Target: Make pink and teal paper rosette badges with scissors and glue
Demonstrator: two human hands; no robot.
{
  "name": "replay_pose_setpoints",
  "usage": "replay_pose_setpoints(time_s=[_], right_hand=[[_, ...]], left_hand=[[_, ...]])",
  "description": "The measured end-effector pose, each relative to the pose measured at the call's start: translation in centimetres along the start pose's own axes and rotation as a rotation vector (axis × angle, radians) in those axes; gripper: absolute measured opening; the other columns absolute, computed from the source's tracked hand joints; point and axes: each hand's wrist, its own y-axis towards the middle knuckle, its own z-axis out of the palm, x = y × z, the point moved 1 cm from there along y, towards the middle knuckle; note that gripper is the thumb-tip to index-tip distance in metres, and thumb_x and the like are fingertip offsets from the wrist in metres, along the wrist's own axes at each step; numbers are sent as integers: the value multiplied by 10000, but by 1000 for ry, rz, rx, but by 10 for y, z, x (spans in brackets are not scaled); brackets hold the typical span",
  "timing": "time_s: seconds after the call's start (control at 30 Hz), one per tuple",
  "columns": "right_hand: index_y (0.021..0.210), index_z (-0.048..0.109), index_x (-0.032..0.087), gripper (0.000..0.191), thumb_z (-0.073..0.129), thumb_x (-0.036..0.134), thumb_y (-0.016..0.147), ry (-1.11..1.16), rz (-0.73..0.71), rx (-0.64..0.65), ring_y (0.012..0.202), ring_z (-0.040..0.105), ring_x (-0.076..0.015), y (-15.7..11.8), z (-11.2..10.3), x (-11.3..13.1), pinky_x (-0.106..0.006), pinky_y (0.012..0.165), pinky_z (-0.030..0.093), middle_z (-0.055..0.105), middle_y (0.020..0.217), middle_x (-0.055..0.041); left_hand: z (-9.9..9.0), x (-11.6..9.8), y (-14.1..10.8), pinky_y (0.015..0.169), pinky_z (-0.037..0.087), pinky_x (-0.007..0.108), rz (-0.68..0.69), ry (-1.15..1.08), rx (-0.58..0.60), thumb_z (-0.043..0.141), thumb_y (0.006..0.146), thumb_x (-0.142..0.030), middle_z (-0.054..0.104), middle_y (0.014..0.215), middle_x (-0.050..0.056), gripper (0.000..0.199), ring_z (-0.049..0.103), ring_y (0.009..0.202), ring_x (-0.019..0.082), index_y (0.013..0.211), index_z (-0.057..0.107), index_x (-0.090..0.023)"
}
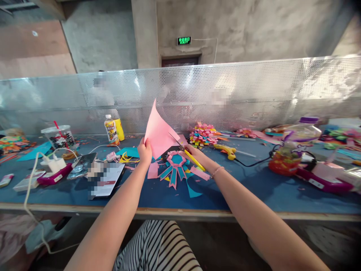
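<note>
My left hand (145,151) pinches the lower left edge of a pink sheet (158,132), which looks like felt or soft paper and stands up above the table. In my right hand (194,153) is a pair of scissors (199,161) with yellow handles. Their blades reach up to the sheet's right side; whether they are parted there is hard to see. Beneath both hands lies a pink and blue rosette (175,165) with ribbon tails. Around it are pink scraps (153,171) and a blue scrap (194,189).
A yellow glue gun (227,151) with a black cord lies to the right, near a large jug (293,146). At left are a phone (82,165), a power strip (55,175), a cup (60,136) and a bottle (111,130). A perforated metal screen (180,94) borders the back.
</note>
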Motion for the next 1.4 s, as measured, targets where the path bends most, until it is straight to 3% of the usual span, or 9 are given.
replay_pose_setpoints(time_s=[0.13, 0.27, 0.4, 0.63, 0.8, 1.4], right_hand=[[820, 454, 207, 382, 421, 586, 788, 3, -18, 15, 653, 502, -152, -1, 0, 3, -262, 582, 373, 530, 709, -4], [855, 470, 206, 369, 419, 566, 792, 25, -10, 22, 667, 502, -157, -3, -1, 8, -268, 606, 381, 533, 722, -10], [895, 498, 200, 360, 426, 540, 801, 37, 2, 13, 680, 513, -161, -3, -2, 10, -269, 615, 390, 562, 758, -24], [931, 507, 170, 390, 416, 531, 815, 3, 24, 24, 689, 524, -153, -3, 1, 10, -253, 616, 394, 572, 769, -34], [953, 525, 161, 393, 420, 517, 825, -9, 36, 8, 709, 536, -156, -3, 1, 13, -252, 631, 393, 590, 789, -42], [740, 512, 159, 358, 435, 499, 822, -191, -5, -68, 571, 468, -124, 0, 4, 12, -219, 518, 291, 541, 626, -25]], left_hand=[[-3, -3, 1, 895, 392, 320, -28, -26, -59, 526, 782, -327, 659, 848, 109, 182, 584, 977, 263, 831, 623, -181], [-2, -4, 0, 873, 404, 310, -18, 39, -44, 504, 798, -323, 661, 871, 118, 196, 591, 969, 260, 836, 623, -173], [-1, -2, 0, 850, 416, 302, 30, 47, -18, 491, 805, -329, 665, 844, 104, 208, 602, 933, 247, 856, 624, -177], [-1, -2, -1, 748, 453, 301, 165, 286, 8, 370, 860, -353, 674, 835, 124, 342, 627, 837, 235, 931, 621, -132], [-1, -1, 0, 720, 455, 292, 184, 308, -4, 366, 862, -351, 678, 834, 124, 348, 632, 821, 231, 941, 625, -133], [-3, 0, 2, 708, 455, 299, 182, 318, -38, 389, 855, -345, 679, 864, 145, 352, 633, 816, 237, 956, 634, -112]])
